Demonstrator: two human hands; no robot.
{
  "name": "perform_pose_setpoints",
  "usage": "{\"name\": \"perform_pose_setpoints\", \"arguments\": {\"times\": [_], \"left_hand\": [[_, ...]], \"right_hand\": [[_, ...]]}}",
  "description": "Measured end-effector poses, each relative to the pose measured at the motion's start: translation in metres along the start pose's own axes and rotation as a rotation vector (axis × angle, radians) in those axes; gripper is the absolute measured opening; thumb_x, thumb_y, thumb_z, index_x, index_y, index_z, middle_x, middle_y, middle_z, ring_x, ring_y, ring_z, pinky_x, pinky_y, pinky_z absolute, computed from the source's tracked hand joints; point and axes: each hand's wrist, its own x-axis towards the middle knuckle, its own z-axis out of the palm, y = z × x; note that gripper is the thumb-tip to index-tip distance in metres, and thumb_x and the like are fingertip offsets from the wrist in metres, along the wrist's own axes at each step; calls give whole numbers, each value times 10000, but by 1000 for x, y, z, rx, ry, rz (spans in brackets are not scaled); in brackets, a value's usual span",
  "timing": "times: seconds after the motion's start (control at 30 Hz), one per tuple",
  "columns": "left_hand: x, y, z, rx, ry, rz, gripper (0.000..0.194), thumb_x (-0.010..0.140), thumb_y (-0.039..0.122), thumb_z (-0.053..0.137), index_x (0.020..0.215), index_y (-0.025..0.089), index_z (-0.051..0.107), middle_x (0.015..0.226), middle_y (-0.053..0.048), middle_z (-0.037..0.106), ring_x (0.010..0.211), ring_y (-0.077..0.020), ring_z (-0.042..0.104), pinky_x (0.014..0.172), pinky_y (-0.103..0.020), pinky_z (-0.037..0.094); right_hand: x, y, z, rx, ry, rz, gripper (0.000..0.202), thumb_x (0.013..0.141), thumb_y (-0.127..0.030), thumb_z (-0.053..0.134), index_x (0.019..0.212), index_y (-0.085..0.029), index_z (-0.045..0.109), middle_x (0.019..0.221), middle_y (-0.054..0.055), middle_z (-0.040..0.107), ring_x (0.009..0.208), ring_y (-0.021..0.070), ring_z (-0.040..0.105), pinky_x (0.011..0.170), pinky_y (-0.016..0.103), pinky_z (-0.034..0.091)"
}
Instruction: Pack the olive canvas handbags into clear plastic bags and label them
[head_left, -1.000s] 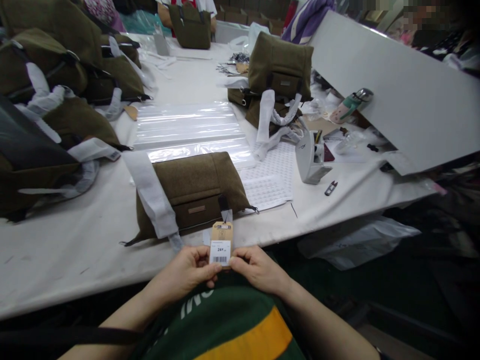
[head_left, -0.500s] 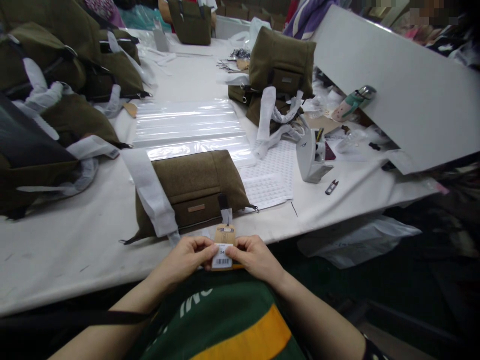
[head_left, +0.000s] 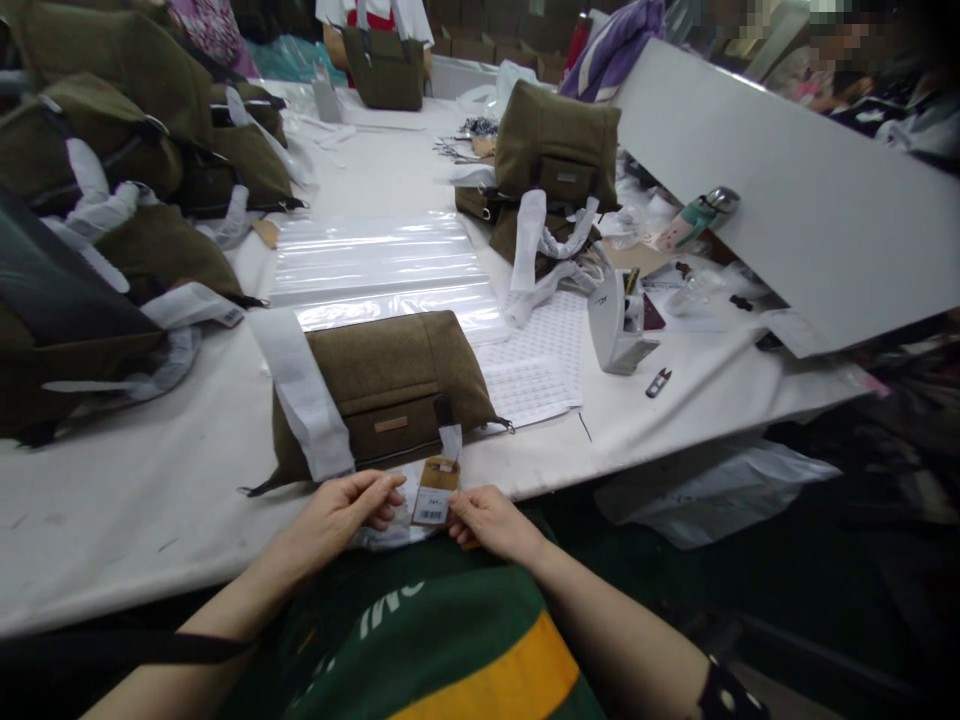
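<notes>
An olive-green bag (head_left: 375, 365) lies on its side at the table's front edge, a white wrapped strap (head_left: 304, 400) across its left part. From its front hangs a brown cardboard hang tag (head_left: 439, 472) bearing a white barcode sticker (head_left: 431, 506). My right hand (head_left: 495, 522) pinches the tag's right edge between thumb and fingers. Just left of the tag, my left hand (head_left: 349, 512) is apart from it, thumb pressed to curled fingers; whatever is in them cannot be made out. Beneath the tag and beside the left fingers lies clear plastic (head_left: 397, 525).
Flat clear plastic bags (head_left: 382, 265) and printed sheets (head_left: 532, 370) lie behind the bag. More olive bags (head_left: 112, 130) are heaped at left, others (head_left: 559, 140) at right. A white holder (head_left: 619, 325), thread snips (head_left: 658, 383) and a bottle (head_left: 697, 220) stand or lie rightward. A person (head_left: 375, 15) is at the far end.
My left hand has let go of the tag and moved left. The right hand still holds the tag, which now leans slightly. The view has shifted a little.
</notes>
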Motion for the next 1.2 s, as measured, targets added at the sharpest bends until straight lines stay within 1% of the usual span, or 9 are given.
{"name": "perform_pose_setpoints", "arguments": {"times": [0.13, 0.3, 0.43, 0.57, 0.67, 0.77, 0.83, 0.97, 1.2], "left_hand": [[-21, -5, -38, 147, 207, 26, 513, 676, 592, 591, 936, 153, 646, 832, -65, 671, 725, -196, 612, 668, -281, 510], [-42, -21, -67, 244, 480, 50, 493, 628, 612, 599, 862, 182, 654, 733, -24, 669, 636, -180, 608, 622, -251, 500], [-45, -21, -66, 294, 535, 96, 486, 631, 617, 576, 837, 184, 658, 655, -14, 653, 609, -186, 604, 627, -262, 496], [-48, -7, -62, 347, 497, 168, 474, 657, 607, 559, 846, 185, 663, 653, -18, 647, 624, -189, 602, 617, -261, 490], [-52, 2, -66, 409, 459, 228, 454, 694, 597, 543, 855, 191, 666, 660, -18, 645, 645, -190, 600, 609, -249, 481], [-53, 4, -73, 419, 453, 254, 435, 718, 589, 540, 885, 207, 665, 739, -16, 665, 706, -191, 609, 647, -236, 480], [-50, 2, -79, 403, 453, 260, 431, 727, 588, 537, 901, 213, 662, 791, -16, 674, 741, -193, 614, 672, -234, 481], [-40, 1, -87, 377, 444, 271, 437, 738, 594, 526, 919, 218, 655, 854, -20, 678, 804, -209, 620, 714, -245, 480], [-18, 18, -98, 534, 683, 400, 409, 764, 581, 508, 984, 251, 609, 1045, -22, 625, 948, -234, 586, 609, -234, 470]], "right_hand": [[-10, 3, -19, -380, -51, -96, 388, 842, -444, 448, 712, -145, 658, 624, 17, 620, 582, 126, 548, 532, 225, 390], [-26, 2, -48, -529, 103, -179, 211, 804, -301, 524, 898, -182, 672, 786, 24, 686, 683, 159, 597, 642, 265, 450], [-17, -18, -52, -771, 306, -661, 357, 817, -106, 418, 1129, -194, 569, 1095, 84, 608, 988, 193, 536, 852, 334, 434], [3, -61, -38, -1301, -66, -1029, 530, 799, -81, 443, 1295, -269, 426, 1335, 71, 447, 1152, 246, 387, 906, 406, 359], [17, -87, -28, -1552, -339, -1060, 344, 829, -148, 487, 1159, -215, 559, 1024, 89, 642, 962, 242, 483, 804, 388, 365], [33, -103, -30, -1480, -480, -1038, 144, 792, -138, 557, 845, -208, 671, 751, 29, 661, 789, 185, 523, 765, 334, 362], [46, -112, -38, -1166, -313, -968, 106, 774, -171, 580, 815, -213, 669, 769, 6, 661, 781, 158, 544, 752, 290, 381], [79, -123, -53, -502, 386, -676, 189, 800, -299, 518, 868, -169, 636, 770, 10, 649, 705, 147, 571, 683, 264, 437], [113, -109, -57, -455, 702, -632, 423, 679, -299, 662, 1070, -173, 563, 1061, 79, 578, 1017, 231, 490, 922, 380, 371]]}}
